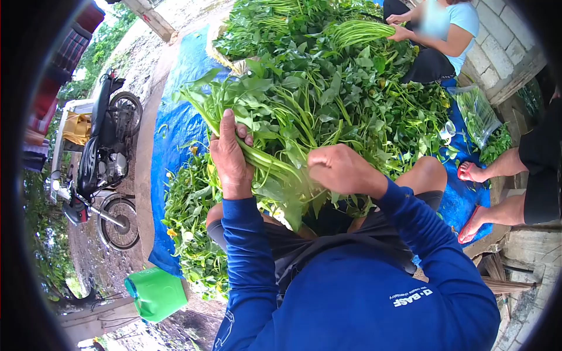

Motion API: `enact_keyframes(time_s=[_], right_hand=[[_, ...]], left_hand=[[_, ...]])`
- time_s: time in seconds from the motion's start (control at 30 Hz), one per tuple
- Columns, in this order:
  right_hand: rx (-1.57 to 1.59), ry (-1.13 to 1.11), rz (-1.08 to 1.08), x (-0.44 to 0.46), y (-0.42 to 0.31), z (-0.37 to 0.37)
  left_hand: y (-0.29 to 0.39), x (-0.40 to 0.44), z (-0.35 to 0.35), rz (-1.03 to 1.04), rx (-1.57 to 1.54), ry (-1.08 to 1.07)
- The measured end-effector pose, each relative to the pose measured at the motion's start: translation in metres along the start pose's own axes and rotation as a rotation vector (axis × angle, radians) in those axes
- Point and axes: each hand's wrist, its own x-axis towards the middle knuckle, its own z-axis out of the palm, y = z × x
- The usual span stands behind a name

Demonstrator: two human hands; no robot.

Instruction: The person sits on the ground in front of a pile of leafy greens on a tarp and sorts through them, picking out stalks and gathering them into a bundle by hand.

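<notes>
My left hand is closed around a bunch of water spinach, thumb pointing up, with long green stems running across the palm. Leaves from the bunch spread above the fist and hang below it. Just right of the stems, my right hand is curled with its fingers pressed together. Some blur lies at its fingertips, and whatever they hold is hidden. A large heap of the same greens spreads in front of me, and more leaves lie by my left arm.
A blue tarp lies under the greens. Across the heap sits another person holding a bunch of stems. Feet in red slippers and a plastic bag of greens are at right. A motorcycle and green container are at left.
</notes>
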Motion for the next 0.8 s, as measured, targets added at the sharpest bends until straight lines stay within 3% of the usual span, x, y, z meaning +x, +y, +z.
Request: enact_keyframes(time_s=[0.07, 0.17, 0.3, 0.6, 0.7, 0.8], right_hand=[[0.196, 0.125, 0.133, 0.002, -0.003, 0.000], [0.157, 0.195, 0.207, 0.018, -0.028, 0.005], [-0.222, 0.200, -0.142, 0.031, -0.026, 0.020], [-0.088, 0.046, -0.372, 0.036, 0.003, 0.013], [-0.024, 0.102, -0.113, 0.017, 0.005, -0.013], [0.505, 0.094, 0.316, 0.000, 0.011, -0.022]], left_hand=[[0.004, -0.004, 0.002, 0.052, 0.082, 0.013], [-0.001, -0.005, 0.011, 0.113, 0.168, 0.013], [-0.002, -0.011, 0.021, 0.143, 0.234, -0.008], [0.004, -0.006, 0.009, 0.093, 0.144, -0.005], [0.012, 0.009, -0.009, 0.046, 0.019, 0.024], [0.025, 0.014, -0.016, -0.046, -0.110, 0.026]])
